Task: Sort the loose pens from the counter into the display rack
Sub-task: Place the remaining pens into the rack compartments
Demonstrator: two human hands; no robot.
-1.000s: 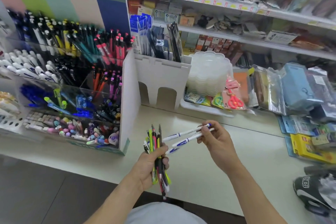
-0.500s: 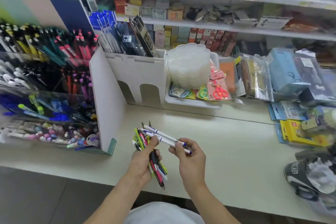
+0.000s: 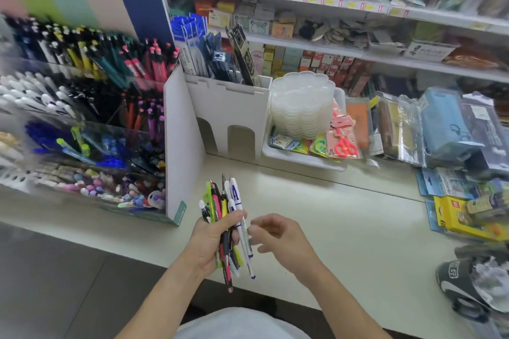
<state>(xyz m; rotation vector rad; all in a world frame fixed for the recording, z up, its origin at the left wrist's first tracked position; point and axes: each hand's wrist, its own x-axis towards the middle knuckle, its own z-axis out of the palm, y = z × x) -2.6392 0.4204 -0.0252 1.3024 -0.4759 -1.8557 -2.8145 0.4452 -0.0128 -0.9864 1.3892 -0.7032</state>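
My left hand (image 3: 210, 242) grips a bundle of pens (image 3: 227, 209) upright over the pale counter (image 3: 344, 228): yellow-green, pink, black and white-and-blue ones. My right hand (image 3: 275, 237) hovers just to the right of the bundle with loosely curled fingers, holding nothing. The display rack (image 3: 176, 124) stands at the left, its tiered clear compartments filled with pens grouped by colour.
A white cardboard holder (image 3: 234, 107) with packaged refills stands behind the rack. A stack of clear trays (image 3: 301, 107), scissors packs and bagged pouches line the back. Yellow packets (image 3: 462, 215) and a dark shoe (image 3: 462, 283) lie at the right.
My right hand laid the white-and-blue pens into the left hand's bundle and let go of them. The camera swung left and back to the right.
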